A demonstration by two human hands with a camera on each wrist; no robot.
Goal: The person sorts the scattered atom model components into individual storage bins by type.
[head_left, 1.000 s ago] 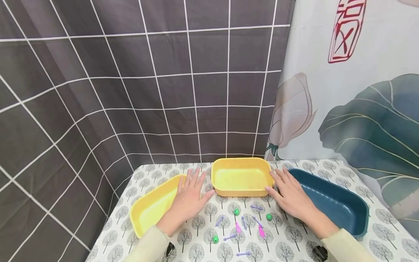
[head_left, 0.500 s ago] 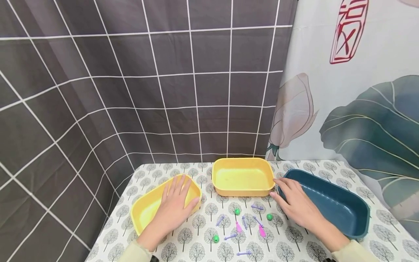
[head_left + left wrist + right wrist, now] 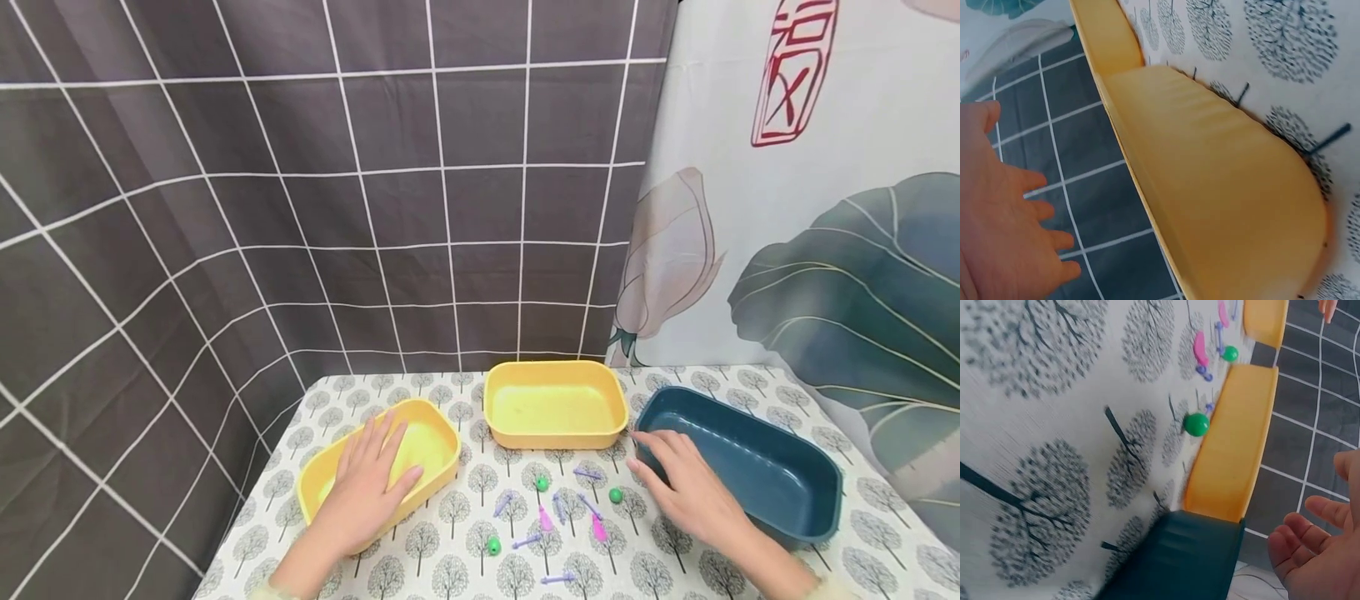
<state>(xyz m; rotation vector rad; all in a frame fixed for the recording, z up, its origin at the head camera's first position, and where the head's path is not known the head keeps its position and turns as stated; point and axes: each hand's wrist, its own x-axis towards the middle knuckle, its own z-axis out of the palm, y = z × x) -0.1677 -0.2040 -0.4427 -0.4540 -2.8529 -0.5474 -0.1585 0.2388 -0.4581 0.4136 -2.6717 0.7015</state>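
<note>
My left hand (image 3: pixel 367 487), fingers extended, hovers over the left yellow bin (image 3: pixel 435 442). In the left wrist view, a gap separates the hand (image 3: pixel 1013 231) from the bin's rim. My right hand (image 3: pixel 690 492) is over the near-left end of the dark blue bin (image 3: pixel 780 479), its fingers loosely bent and holding nothing. The fingertips point toward the middle yellow bin (image 3: pixel 555 412). Between the hands, small pieces lie on the cloth: green balls (image 3: pixel 493 546), purple rods with wider ends (image 3: pixel 558 578) and pink drop-shaped pieces (image 3: pixel 599 529).
A white cloth (image 3: pixel 420 546) printed with grey trees covers the table. Behind it hangs a dark curtain (image 3: pixel 390 208) with a white grid, and at the right a white curtain (image 3: pixel 697 100) with lotus prints.
My left hand has moved left, from beside the left yellow bin's near end to over its middle. My right hand has shifted slightly right, away from the middle bin. Bins and small pieces stay put.
</note>
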